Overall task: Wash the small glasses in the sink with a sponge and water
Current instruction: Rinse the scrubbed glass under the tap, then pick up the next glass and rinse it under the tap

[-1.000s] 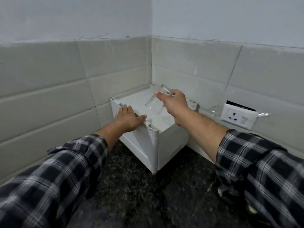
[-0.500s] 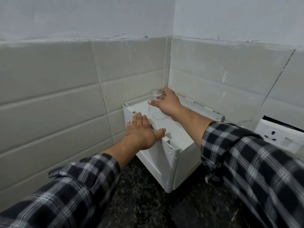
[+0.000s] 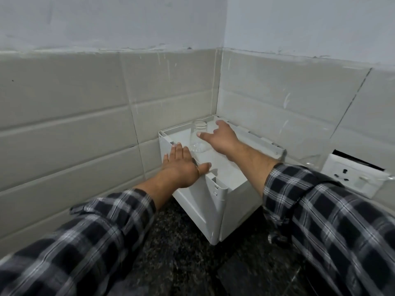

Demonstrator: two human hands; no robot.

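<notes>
Glass (image 3: 195, 143) stands in the shallow top of the box (image 3: 215, 201) (worktop (image 3: 181, 253) corner); right hand (image 3: 221, 138) spread beside it, holding nothing; left hand (image 3: 181, 165) flat on the rim.

A small glass (image 3: 197, 144) stands on the white box (image 3: 198, 208) in the tiled corner. The right hand (image 3: 220, 137), fingers spread, is at its 3 o'clock. The left hand (image 3: 181, 165) rests flat at its 7 o'clock.

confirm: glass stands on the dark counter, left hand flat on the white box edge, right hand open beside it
No: the head view shows the glass standing on the white box, not the counter. The left hand and right hand are as stated.
</notes>
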